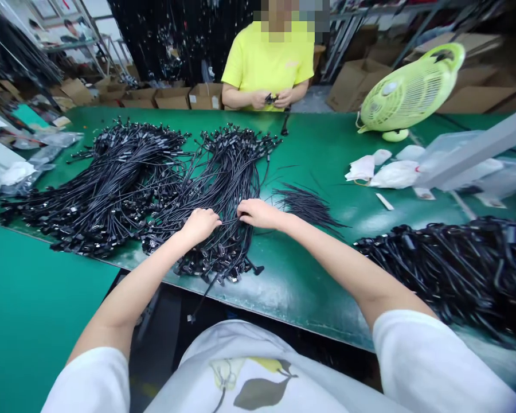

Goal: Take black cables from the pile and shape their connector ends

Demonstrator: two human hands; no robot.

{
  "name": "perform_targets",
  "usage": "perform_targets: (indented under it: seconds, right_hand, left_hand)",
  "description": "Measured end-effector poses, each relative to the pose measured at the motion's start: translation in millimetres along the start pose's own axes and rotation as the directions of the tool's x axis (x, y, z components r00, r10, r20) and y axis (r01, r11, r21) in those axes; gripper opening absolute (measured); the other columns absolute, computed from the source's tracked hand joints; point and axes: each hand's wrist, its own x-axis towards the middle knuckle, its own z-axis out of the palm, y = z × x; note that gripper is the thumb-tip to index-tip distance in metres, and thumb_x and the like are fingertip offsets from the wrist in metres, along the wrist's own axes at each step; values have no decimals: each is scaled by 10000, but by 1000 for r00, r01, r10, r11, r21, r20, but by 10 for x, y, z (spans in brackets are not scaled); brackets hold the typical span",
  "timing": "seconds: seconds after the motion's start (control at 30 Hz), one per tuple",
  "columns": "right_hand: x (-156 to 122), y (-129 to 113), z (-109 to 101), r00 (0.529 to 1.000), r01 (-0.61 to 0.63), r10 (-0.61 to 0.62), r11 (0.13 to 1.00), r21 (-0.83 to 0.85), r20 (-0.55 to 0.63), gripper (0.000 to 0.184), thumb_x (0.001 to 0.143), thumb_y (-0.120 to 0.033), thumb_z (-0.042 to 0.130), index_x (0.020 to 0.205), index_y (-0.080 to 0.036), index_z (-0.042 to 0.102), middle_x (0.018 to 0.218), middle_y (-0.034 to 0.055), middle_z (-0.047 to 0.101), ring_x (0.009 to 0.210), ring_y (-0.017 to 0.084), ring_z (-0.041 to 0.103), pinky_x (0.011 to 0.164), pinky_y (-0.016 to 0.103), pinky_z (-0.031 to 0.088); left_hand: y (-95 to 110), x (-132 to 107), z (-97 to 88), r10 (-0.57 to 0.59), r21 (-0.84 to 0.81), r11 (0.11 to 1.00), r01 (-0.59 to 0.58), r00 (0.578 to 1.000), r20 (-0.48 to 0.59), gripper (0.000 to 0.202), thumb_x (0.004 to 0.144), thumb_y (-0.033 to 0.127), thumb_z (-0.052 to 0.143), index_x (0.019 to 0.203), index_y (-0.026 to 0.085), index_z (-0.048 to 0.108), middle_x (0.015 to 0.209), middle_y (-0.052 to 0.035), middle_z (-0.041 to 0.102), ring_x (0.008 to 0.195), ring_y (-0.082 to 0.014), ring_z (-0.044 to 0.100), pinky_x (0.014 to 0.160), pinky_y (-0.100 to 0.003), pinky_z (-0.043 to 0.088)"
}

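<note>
A large heap of black cables (223,178) lies on the green table (318,155) in front of me. My left hand (201,222) rests on the near part of this heap with its fingers curled down into the cables. My right hand (258,212) is just to its right, fingers pinched on a cable at the heap's edge. A second heap of black cables (107,183) lies to the left. A small fan of thin black ties (305,205) lies right of my right hand.
Another pile of black cables (456,269) sits at the right near edge. Across the table a person in a yellow shirt (270,63) handles a small black part. A green fan (408,92), white masks (382,169), clear plastic bags (468,155) and cardboard boxes (206,94) surround the table.
</note>
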Motion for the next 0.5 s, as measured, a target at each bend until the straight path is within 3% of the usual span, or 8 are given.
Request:
perform_targets:
  seconds: [0.03,0.1,0.2,0.27,0.33,0.4,0.43,0.5]
  right_hand:
    - [-6,-29,-32,1000,18,-18,1000,4,1,153,861,-190,600,998,-143,649,993,82,650,920,194,594,836,293,438]
    - [-34,-63,-67,999,39,-40,999,-22,-34,173,883,-248,608,1020,-149,641,1011,76,642,924,186,583,830,280,429]
    - [-48,12,-104,984,-15,-12,989,-150,-177,209,969,-253,469,1038,-154,640,1065,103,619,959,197,556,842,299,402]
    - [-33,142,-145,968,-123,69,969,-214,-242,235,982,-249,436,1031,-158,647,1095,117,610,971,207,549,835,309,395]
    - [-32,265,-203,952,-221,159,948,-227,-261,217,967,-228,457,1000,-147,656,1087,126,619,929,211,563,794,308,403]
    - [-80,300,-281,940,-273,209,935,-227,-270,218,961,-199,451,969,-135,660,1044,126,635,868,205,576,746,299,410]
    - [-127,272,-330,933,-279,210,934,-221,-292,234,968,-189,427,979,-136,655,1036,119,639,861,200,579,740,293,415]
    - [-260,145,-466,886,-274,167,941,-198,-433,285,991,-178,354,1023,-152,635,1048,99,641,903,190,577,773,286,425]
  left_hand:
    - [-17,34,6,17,-11,1000,-16,999,32,268,958,283,440,969,129,659,962,-123,652,961,-250,598,880,-372,431]
    - [29,42,-40,20,-78,997,-21,1000,-14,293,971,282,393,891,153,644,924,-96,624,909,-226,593,834,-342,436]
    - [248,-67,-245,-58,-324,946,25,994,-92,276,972,308,358,886,180,587,886,-56,592,821,-189,572,745,-307,425]
    - [409,-175,-425,-91,-543,835,84,996,13,252,957,361,383,872,189,546,737,-6,551,672,-158,527,649,-284,402]
    - [517,-288,-598,-79,-735,659,158,987,142,247,943,394,393,888,191,521,604,45,466,543,-129,452,567,-262,365]
    - [546,-418,-744,-58,-845,498,193,980,190,247,944,388,373,915,187,513,565,62,436,509,-119,437,545,-251,363]
    - [535,-496,-801,-43,-866,465,183,982,184,242,944,378,377,916,185,520,585,53,467,540,-120,469,571,-251,384]
    - [477,-679,-877,-35,-849,509,144,989,147,233,942,365,411,892,186,551,679,19,558,658,-128,537,659,-253,422]
